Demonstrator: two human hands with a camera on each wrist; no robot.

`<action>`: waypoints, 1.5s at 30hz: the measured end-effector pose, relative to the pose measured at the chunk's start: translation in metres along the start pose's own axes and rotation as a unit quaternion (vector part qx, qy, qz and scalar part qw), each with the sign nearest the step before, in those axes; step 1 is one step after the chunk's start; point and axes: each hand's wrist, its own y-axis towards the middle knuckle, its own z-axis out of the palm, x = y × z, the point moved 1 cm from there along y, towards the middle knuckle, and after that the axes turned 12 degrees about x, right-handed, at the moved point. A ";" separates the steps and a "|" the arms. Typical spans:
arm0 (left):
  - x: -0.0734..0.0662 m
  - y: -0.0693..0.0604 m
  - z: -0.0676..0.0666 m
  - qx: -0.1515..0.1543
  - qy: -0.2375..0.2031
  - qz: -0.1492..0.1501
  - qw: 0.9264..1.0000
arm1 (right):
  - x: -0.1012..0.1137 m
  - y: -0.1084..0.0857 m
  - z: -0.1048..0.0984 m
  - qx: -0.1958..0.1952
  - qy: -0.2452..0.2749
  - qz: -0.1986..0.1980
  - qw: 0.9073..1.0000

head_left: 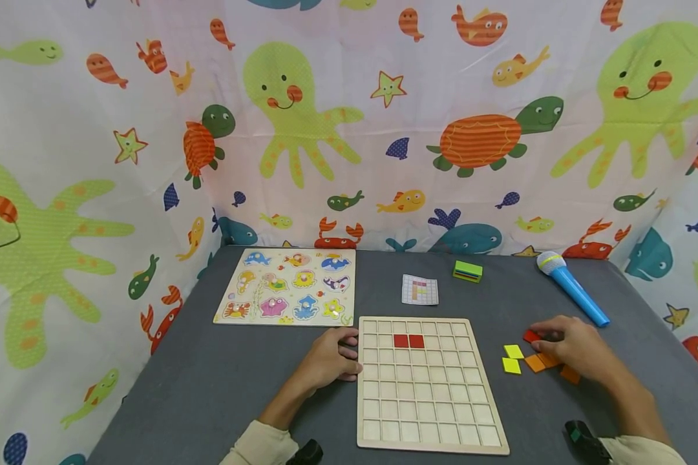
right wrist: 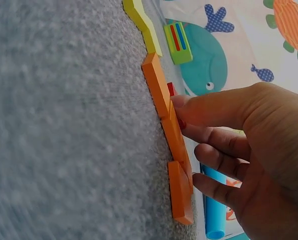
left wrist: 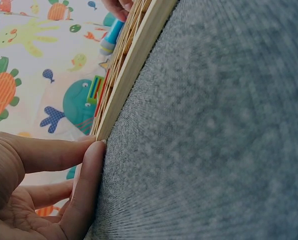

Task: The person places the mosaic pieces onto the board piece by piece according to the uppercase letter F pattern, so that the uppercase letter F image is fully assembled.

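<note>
A wooden grid board (head_left: 430,394) lies on the grey table, with two red square tiles (head_left: 409,341) side by side in its second row. My left hand (head_left: 330,358) holds the board's left edge; in the left wrist view, thumb and forefinger (left wrist: 91,170) meet at the wooden rim (left wrist: 131,65). To the right of the board, my right hand (head_left: 572,345) pinches a red tile (head_left: 531,336) between thumb and fingers. Several orange tiles (head_left: 535,363) lie under and beside that hand, partly hidden by it. Two yellow tiles (head_left: 512,359) are just left of them.
Behind the board lie a small printed pattern card (head_left: 420,290) and a green block with coloured strips (head_left: 468,271). A blue toy microphone (head_left: 576,290) rests at the back right. At the back left is a sea-animal peg puzzle (head_left: 287,287). A printed curtain (head_left: 337,129) hangs around the table.
</note>
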 end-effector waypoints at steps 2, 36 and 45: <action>0.000 0.000 0.000 -0.001 0.002 -0.001 1.000 | 0.002 0.001 0.001 0.000 0.000 0.000 1.000; -0.001 -0.001 0.000 -0.003 0.006 0.003 1.000 | 0.061 0.012 0.017 -0.001 -0.001 -0.081 0.997; 0.002 0.002 -0.001 -0.001 0.006 -0.001 1.000 | 0.078 0.022 0.021 0.011 -0.003 -0.095 0.995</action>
